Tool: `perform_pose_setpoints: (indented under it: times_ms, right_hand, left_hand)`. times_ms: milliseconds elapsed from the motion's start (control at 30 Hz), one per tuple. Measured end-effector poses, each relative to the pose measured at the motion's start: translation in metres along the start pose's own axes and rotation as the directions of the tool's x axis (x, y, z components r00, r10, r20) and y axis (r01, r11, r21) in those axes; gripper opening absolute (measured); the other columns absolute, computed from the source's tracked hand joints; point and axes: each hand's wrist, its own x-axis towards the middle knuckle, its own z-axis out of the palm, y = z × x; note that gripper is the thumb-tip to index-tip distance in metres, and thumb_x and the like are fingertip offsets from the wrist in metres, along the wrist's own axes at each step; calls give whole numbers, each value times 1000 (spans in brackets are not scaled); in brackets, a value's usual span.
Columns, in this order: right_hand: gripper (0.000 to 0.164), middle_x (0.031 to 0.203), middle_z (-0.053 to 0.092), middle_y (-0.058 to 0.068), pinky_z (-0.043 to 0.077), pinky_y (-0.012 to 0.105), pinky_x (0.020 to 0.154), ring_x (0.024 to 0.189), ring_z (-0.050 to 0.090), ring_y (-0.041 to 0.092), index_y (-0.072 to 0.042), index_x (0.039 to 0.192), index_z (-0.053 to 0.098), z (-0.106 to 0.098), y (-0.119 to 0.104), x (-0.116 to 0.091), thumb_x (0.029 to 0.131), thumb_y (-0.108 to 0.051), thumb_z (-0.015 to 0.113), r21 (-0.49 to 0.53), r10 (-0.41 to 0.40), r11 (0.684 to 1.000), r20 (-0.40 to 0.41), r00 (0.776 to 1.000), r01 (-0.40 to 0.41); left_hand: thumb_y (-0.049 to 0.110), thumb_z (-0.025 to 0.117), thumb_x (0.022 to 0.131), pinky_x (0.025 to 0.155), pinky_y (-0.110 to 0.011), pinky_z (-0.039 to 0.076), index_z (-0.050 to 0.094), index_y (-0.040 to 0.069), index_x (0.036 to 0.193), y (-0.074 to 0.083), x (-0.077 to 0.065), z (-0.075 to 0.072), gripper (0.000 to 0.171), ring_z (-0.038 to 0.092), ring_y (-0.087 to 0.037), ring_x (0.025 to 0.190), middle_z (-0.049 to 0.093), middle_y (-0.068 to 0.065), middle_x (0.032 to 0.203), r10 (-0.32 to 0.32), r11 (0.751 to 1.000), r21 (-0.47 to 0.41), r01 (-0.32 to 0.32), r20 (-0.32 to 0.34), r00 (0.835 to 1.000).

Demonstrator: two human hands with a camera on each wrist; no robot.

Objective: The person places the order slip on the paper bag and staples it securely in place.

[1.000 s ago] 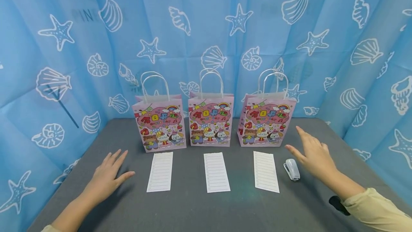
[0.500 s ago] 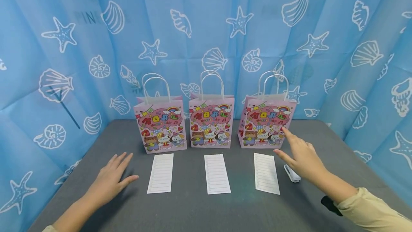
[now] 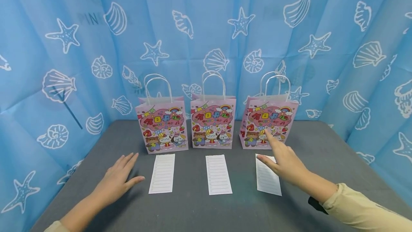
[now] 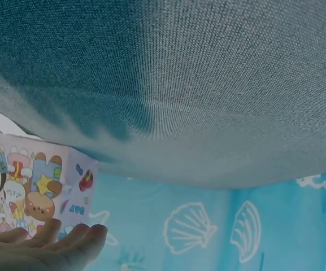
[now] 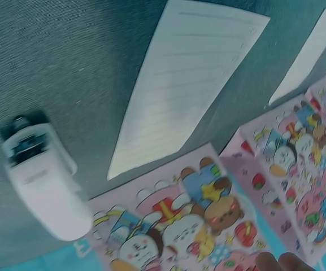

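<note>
Three pink paper gift bags stand in a row in the head view: a left bag [image 3: 163, 126], a middle bag [image 3: 213, 121] and a right bag [image 3: 270, 117]. In front of each lies a lined paper slip: left [image 3: 162, 174], middle [image 3: 219, 174] and right [image 3: 269, 182]. My left hand [image 3: 117, 178] is spread, holding nothing, to the left of the left slip. Over the right slip, in front of the right bag, hovers my right hand [image 3: 286, 162], fingers extended and holding nothing. It hides part of both. A white stapler [image 5: 50, 186] shows in the right wrist view but is hidden in the head view.
A grey cloth-covered table [image 3: 190, 210] bears everything. Behind and beside it hangs a blue curtain [image 3: 212, 20] with white shells and starfish. White twisted handles [image 3: 276, 76] rise above the right bag.
My right hand has moved left from beside the stapler to above the right slip. The left hand has shifted slightly right. Bags and slips lie as before.
</note>
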Motion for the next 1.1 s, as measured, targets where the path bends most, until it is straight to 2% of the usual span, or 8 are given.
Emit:
perform_pose_setpoints:
  times_ms: [133,333,433,633,767,967,1100]
  right_hand:
    - [80,146,35,32,33,67,98,129,39,52,5,151,19,6,-9,4,95,-33,63,50,-24,999,32,999,23]
    - [81,152,27,29,30,65,101,135,30,50,0,153,14,18,-22,9,96,-32,63,152,-20,988,82,996,7]
    - [81,150,31,29,33,64,101,134,34,48,0,153,16,25,-27,9,95,-32,63,141,-45,989,82,996,33]
    - [80,140,48,26,37,61,99,127,45,44,1,152,22,36,-37,11,93,-31,66,82,-143,987,41,989,140]
    - [79,138,50,26,38,61,99,125,47,45,2,151,23,41,-42,13,93,-31,66,78,-173,982,41,984,169]
    - [79,141,45,27,34,63,101,128,43,46,0,152,21,49,-51,17,96,-36,62,141,-165,978,90,982,152]
    - [78,145,39,29,33,62,102,132,38,46,1,153,19,52,-57,19,97,-35,60,238,-147,965,139,979,111]
  left_hand:
    - [45,66,90,90,-77,28,35,-7,145,1,1,1,81,29,-56,131,37,-32,144,-3,1000,-22,3,10,1000]
    - [45,62,93,95,-74,26,27,-8,148,3,5,2,84,27,-58,131,32,-35,145,-14,993,-118,20,50,999]
    - [42,63,93,96,-73,26,26,-9,148,6,5,4,83,28,-58,130,32,-36,145,-5,989,-147,14,61,998]
    - [39,65,92,97,-70,29,27,-7,148,13,4,8,82,31,-56,130,35,-35,144,13,990,-141,-3,74,997]
    - [41,65,92,97,-69,31,27,-6,149,14,3,10,83,33,-54,130,36,-34,143,17,990,-144,-6,78,997]
    - [42,66,91,98,-67,32,29,-6,148,13,3,14,84,35,-53,130,38,-33,143,30,989,-144,-18,78,997]
    - [44,65,91,99,-68,30,29,-6,148,14,4,16,84,34,-53,130,38,-33,143,39,989,-148,-24,99,994]
